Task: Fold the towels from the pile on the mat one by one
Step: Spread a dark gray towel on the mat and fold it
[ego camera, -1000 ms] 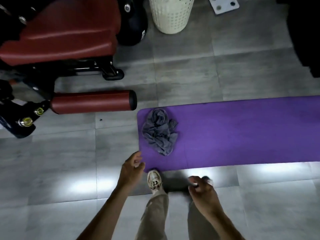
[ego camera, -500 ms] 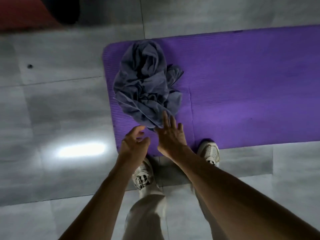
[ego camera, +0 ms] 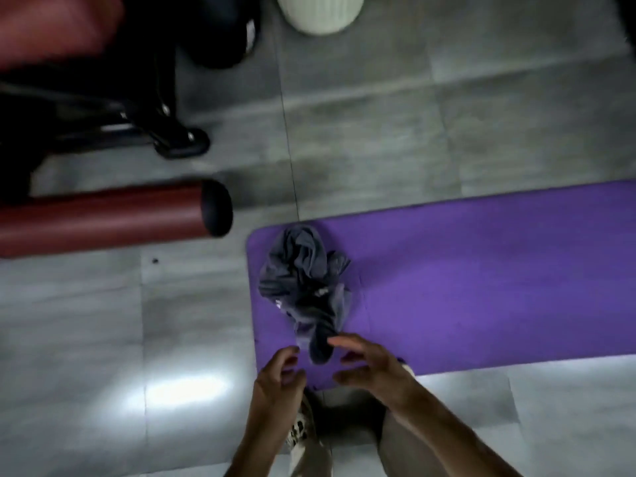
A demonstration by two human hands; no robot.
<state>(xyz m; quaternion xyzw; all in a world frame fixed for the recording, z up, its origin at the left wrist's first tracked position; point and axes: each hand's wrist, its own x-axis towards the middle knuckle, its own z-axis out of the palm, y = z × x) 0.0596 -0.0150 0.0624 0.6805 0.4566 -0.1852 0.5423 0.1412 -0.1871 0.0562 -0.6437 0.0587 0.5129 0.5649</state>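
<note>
Reaching down from the bottom of the view, two bare hands hover over the near edge of a purple foam exercise mat on a grey tiled floor. The left hand has loosely curled fingers and holds nothing. The right hand is spread, grip open, its fingertips beside a dark fold trailing from a crumpled pile of grey towels; blur hides whether they touch. The pile lies near the mat's left end. Beyond the mat's left corner sit a dark red padded roller and a cream ribbed basket.
</note>
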